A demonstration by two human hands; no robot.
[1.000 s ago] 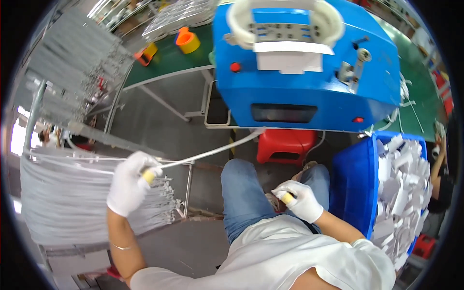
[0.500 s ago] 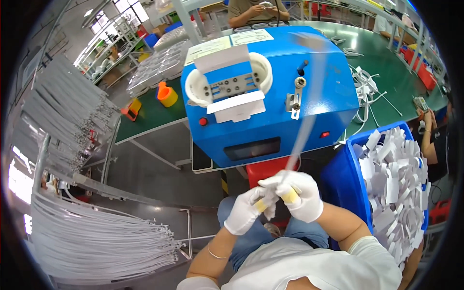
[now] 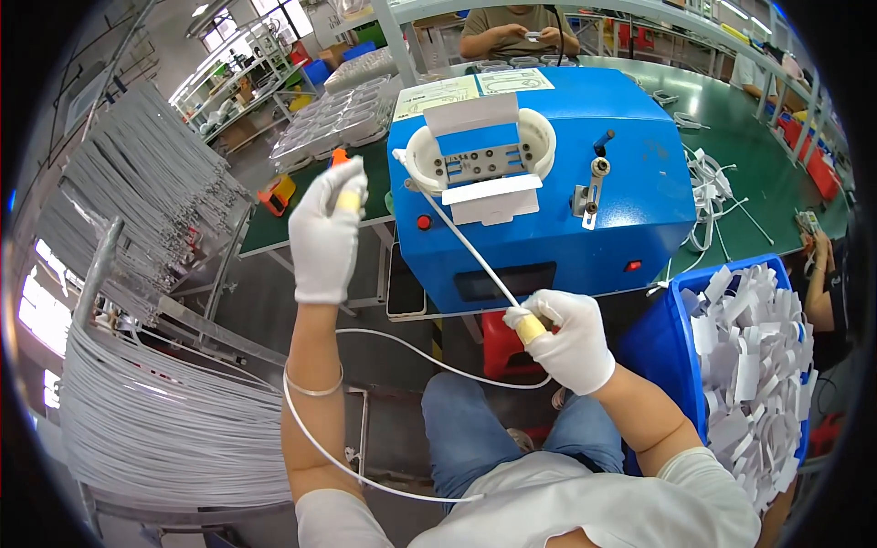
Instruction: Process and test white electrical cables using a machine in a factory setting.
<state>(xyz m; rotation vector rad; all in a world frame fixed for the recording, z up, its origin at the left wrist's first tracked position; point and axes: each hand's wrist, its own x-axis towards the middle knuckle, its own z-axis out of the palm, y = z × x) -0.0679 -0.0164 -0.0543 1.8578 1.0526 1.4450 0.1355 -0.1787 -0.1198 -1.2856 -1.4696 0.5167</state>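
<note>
My right hand (image 3: 571, 340), in a white glove with yellow on a fingertip, is closed around a white cable (image 3: 470, 248). One stretch of the cable slants up and left past the front of a blue machine (image 3: 548, 233), its white end beside the machine's white ring-shaped guide (image 3: 544, 151). The rest hangs in a loop below my hands, crossing my left forearm. My left hand (image 3: 326, 242), gloved alike, is raised left of the machine, fingers drawn together. It partly covers an orange ring-shaped thing (image 3: 340, 157); whatever its fingers hold is hidden.
A blue bin (image 3: 650, 342) full of white paper pieces stands at right. Many white cables (image 3: 174, 429) hang on racks at left. Coiled cables lie on the green table (image 3: 722, 119). An orange and black tape dispenser (image 3: 276, 194) sits at left. Another person's hands (image 3: 530, 35) work opposite.
My hands were together in front of me; my left hand has moved up and left, away from the right. The cable, blurred upright before, now slants left and its loop shows.
</note>
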